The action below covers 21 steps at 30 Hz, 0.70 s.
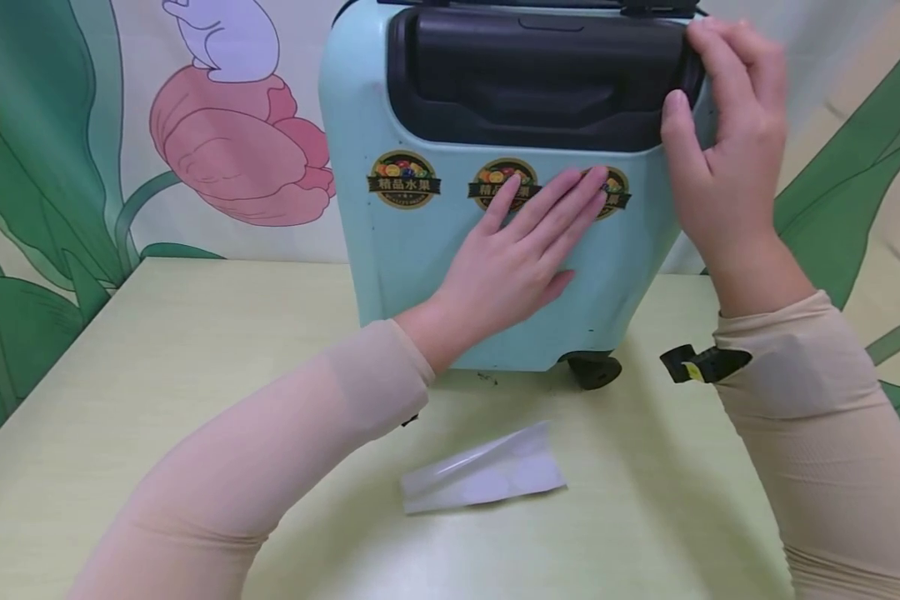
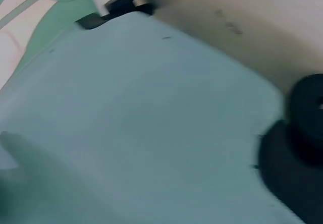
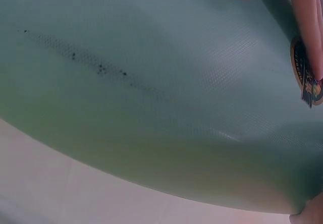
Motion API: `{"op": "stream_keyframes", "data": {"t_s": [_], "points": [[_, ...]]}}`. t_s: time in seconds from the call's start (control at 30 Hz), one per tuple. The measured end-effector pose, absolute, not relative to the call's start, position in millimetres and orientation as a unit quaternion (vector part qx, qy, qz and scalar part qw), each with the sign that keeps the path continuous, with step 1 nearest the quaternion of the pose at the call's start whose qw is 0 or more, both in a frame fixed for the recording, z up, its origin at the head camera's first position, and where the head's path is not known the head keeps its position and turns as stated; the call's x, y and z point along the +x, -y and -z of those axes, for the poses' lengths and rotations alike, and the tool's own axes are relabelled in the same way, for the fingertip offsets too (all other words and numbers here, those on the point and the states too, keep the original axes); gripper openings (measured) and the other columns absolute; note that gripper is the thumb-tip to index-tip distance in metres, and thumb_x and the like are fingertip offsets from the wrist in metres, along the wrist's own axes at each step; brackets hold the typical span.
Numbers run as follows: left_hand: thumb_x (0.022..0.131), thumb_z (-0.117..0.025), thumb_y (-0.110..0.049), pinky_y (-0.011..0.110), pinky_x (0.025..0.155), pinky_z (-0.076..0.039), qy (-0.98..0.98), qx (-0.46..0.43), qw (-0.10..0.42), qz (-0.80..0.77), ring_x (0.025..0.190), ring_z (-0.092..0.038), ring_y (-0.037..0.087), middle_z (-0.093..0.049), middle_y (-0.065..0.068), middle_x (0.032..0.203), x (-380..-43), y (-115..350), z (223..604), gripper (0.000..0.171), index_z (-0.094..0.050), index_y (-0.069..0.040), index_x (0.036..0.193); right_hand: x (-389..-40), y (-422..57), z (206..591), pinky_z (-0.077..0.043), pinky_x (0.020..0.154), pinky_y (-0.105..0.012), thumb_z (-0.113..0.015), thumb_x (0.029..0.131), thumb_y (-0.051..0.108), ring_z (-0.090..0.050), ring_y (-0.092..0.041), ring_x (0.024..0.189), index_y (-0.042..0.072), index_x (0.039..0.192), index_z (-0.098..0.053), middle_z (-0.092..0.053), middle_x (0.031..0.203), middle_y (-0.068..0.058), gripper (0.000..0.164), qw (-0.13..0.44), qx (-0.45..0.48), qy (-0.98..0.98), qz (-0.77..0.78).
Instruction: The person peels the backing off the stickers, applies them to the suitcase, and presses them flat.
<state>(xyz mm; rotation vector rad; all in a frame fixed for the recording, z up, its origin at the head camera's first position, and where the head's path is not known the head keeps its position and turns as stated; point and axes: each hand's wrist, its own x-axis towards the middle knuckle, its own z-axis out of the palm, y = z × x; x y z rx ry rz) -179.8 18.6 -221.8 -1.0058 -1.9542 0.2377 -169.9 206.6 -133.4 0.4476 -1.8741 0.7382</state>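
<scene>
A light blue suitcase (image 1: 420,283) with a black front panel (image 1: 547,75) stands upright on the table. Three round fruit stickers run in a row below the panel: a left sticker (image 1: 403,180), a middle sticker (image 1: 487,185) and a right sticker (image 1: 617,193). My left hand (image 1: 513,258) lies flat with straight fingers over the middle and right stickers, partly covering both. My right hand (image 1: 742,142) grips the suitcase's upper right edge, thumb and fingertips by the panel's corner. In the right wrist view, fingers (image 3: 308,27) touch the right sticker (image 3: 303,72).
On the table (image 1: 195,358), in front of the suitcase, lies a creased whitish backing sheet (image 1: 487,475). A black wheel (image 1: 594,371) shows under the suitcase's right corner. Behind stands a cloth backdrop (image 1: 232,150) with printed plants.
</scene>
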Motion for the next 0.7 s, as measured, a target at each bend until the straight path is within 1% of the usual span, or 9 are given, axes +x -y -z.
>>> {"op": "stream_keyframes", "data": {"t_s": [0.2,0.33,0.53,0.7], "points": [[0.095,-0.040,-0.043,0.049,0.111,-0.002,0.793,-0.418,0.431,-0.103,0.141,-0.010,0.020,-0.017,0.003,0.154,-179.0,-20.8,228.2,0.069,-0.017,-0.009,0.149,-170.7,-206.4,134.4,-0.031,0.101,-0.023,-0.049,0.087,0.026,-0.039,-0.004,0.119,0.006,0.125,-0.059,-0.049,0.127,0.000,0.045,0.513,0.187,0.778,-0.310],[0.095,-0.039,-0.043,0.049,0.111,-0.003,0.786,-0.419,0.443,-0.101,0.141,-0.010,0.020,-0.018,0.002,0.154,-182.1,-19.3,232.0,0.069,-0.016,-0.009,0.150,-171.6,-204.9,134.1,-0.030,0.101,-0.023,-0.048,0.087,0.025,-0.039,-0.004,0.120,0.006,0.126,-0.059,-0.049,0.127,0.000,0.044,0.513,0.188,0.778,-0.309],[0.096,-0.036,-0.039,0.049,0.111,-0.001,0.789,-0.413,0.446,-0.093,0.142,-0.008,0.019,-0.015,0.000,0.155,-180.1,-28.9,222.1,0.065,-0.013,-0.012,0.150,-170.0,-206.2,133.2,-0.030,0.102,-0.022,-0.048,0.088,0.023,-0.039,-0.005,0.121,0.005,0.125,-0.059,-0.049,0.128,-0.002,0.044,0.514,0.185,0.781,-0.304],[0.095,-0.039,-0.044,0.049,0.110,0.000,0.798,-0.402,0.437,-0.107,0.142,-0.008,0.020,-0.015,-0.001,0.155,-174.1,-43.6,215.2,0.069,-0.013,-0.011,0.150,-171.8,-207.4,133.8,-0.029,0.103,-0.023,-0.048,0.088,0.022,-0.038,-0.006,0.123,0.003,0.126,-0.058,-0.049,0.129,-0.003,0.044,0.514,0.191,0.781,-0.299]]}}
